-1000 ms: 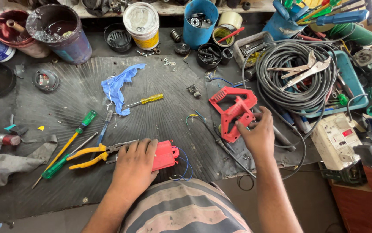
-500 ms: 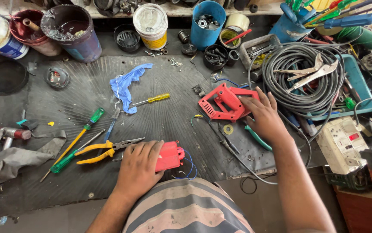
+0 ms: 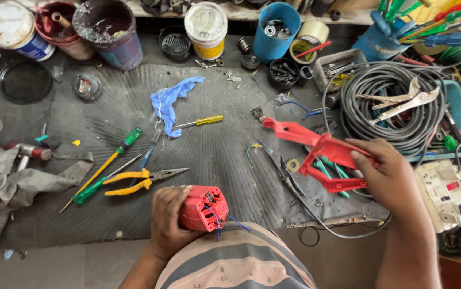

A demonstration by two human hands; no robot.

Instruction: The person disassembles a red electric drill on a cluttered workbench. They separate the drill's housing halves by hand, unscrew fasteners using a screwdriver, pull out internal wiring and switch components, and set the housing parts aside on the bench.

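Meanwhile, left hand (image 3: 167, 223) grips a red motor block (image 3: 204, 208), right hand (image 3: 388, 174) a red casing (image 3: 321, 152), above yellow pliers (image 3: 139, 180).

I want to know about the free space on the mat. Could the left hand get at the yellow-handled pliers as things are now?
Probably not at once: the left hand already holds a red motor part, so its grip is taken. The path looks free, though; the yellow-handled pliers lie just beside it on the black mat, uncovered.
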